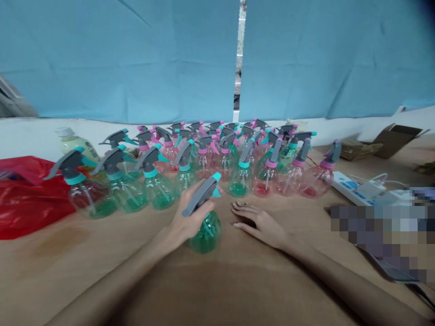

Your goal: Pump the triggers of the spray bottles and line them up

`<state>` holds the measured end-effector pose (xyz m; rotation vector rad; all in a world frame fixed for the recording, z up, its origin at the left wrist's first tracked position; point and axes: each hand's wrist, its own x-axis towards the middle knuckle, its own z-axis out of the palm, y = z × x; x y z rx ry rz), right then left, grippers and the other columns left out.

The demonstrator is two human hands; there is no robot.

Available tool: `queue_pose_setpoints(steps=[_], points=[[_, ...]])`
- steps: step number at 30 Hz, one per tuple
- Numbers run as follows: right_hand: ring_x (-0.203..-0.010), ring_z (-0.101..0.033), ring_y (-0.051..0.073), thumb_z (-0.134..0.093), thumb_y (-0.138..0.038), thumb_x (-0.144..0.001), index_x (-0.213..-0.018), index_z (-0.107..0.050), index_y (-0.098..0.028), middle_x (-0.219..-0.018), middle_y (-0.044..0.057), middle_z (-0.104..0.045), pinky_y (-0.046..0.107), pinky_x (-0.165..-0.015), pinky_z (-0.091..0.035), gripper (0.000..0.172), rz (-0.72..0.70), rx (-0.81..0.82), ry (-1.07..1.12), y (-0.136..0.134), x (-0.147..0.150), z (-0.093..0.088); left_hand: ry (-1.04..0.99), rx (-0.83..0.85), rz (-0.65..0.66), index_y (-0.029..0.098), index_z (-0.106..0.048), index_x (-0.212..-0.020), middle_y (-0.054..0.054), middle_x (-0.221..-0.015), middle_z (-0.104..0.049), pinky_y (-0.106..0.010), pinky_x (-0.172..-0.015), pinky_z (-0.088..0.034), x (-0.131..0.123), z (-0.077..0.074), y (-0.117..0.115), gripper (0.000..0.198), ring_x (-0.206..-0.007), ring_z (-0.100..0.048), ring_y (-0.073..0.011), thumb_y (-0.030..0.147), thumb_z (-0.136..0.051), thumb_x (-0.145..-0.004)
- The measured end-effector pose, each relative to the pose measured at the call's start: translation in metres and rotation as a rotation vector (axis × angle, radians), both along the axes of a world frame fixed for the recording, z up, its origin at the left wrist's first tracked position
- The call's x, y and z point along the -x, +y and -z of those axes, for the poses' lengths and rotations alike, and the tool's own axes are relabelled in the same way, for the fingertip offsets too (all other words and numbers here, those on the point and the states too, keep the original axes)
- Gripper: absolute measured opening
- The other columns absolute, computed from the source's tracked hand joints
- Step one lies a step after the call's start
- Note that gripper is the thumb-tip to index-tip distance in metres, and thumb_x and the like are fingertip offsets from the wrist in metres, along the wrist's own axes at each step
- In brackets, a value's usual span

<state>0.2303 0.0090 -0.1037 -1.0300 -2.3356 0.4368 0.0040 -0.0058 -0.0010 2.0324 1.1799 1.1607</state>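
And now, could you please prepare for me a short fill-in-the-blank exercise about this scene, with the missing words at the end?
1. The left hand grips a spray bottle whose see-through body is tinted ____.
2. The right hand, with its fingers spread, is holding ____.
3. The plastic bag at the left edge of the picture is ____ in colour.
4. The power strip lies toward the ____ side of the picture.

Missing words: green; nothing; red; right.

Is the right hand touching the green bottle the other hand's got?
Apart: the head view shows tabletop between the right hand and the green bottle.
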Motion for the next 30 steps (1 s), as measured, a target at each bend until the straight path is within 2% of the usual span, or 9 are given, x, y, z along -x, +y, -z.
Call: queue_pose_setpoints(steps=[11,17,25,30], points=[[-0.127,-0.041,0.020,-0.046,-0.047,-0.088,-0.129,-0.049,-0.021,-0.134,0.005,-0.050,0.042,-0.109,-0.030,0.049,0.010,-0.009,-0.026,-0.0012,0.0003,-0.0007,-0.028,0.023,0.032,0.020,-0.057,-0.081,-0.001,-0.077,-0.060,-0.029,-0.066,-0.046,-0.0004,-0.0005,0.0010,0.012,-0.073,-0.056,-0.0166,0.026,-0.049,-0.074],[-0.127,-0.042,0.021,-0.046,-0.047,-0.088,-0.129,-0.048,-0.025,-0.134,0.005,-0.050,0.046,-0.107,-0.032,0.047,0.006,-0.013,-0.018,-0.0007,0.0006,-0.0007,-0.040,0.019,0.040,0.019,-0.058,-0.079,-0.001,-0.075,-0.059,-0.029,-0.066,-0.045,-0.0011,-0.0015,0.0010,0.011,-0.071,-0.055,-0.0158,0.024,-0.049,-0.073],[-0.127,-0.041,0.021,-0.046,-0.047,-0.087,-0.129,-0.048,-0.025,-0.134,0.005,-0.050,0.047,-0.107,-0.031,0.047,0.000,-0.011,-0.008,-0.0010,0.0005,-0.0009,-0.043,0.027,-0.017,0.021,-0.062,-0.105,0.001,-0.069,-0.058,-0.026,-0.055,-0.039,-0.0045,-0.0038,-0.0057,0.030,-0.056,-0.045,-0.0127,0.027,-0.050,-0.078],[-0.127,-0.041,0.022,-0.046,-0.047,-0.088,-0.130,-0.048,-0.025,-0.134,0.005,-0.050,0.047,-0.107,-0.032,0.047,-0.003,-0.008,-0.010,-0.0007,0.0004,0.0003,-0.070,0.023,0.013,0.022,-0.061,-0.110,0.000,-0.075,-0.061,-0.027,-0.061,-0.042,-0.0036,-0.0010,-0.0048,0.031,-0.061,-0.050,-0.0138,0.028,-0.051,-0.081]])
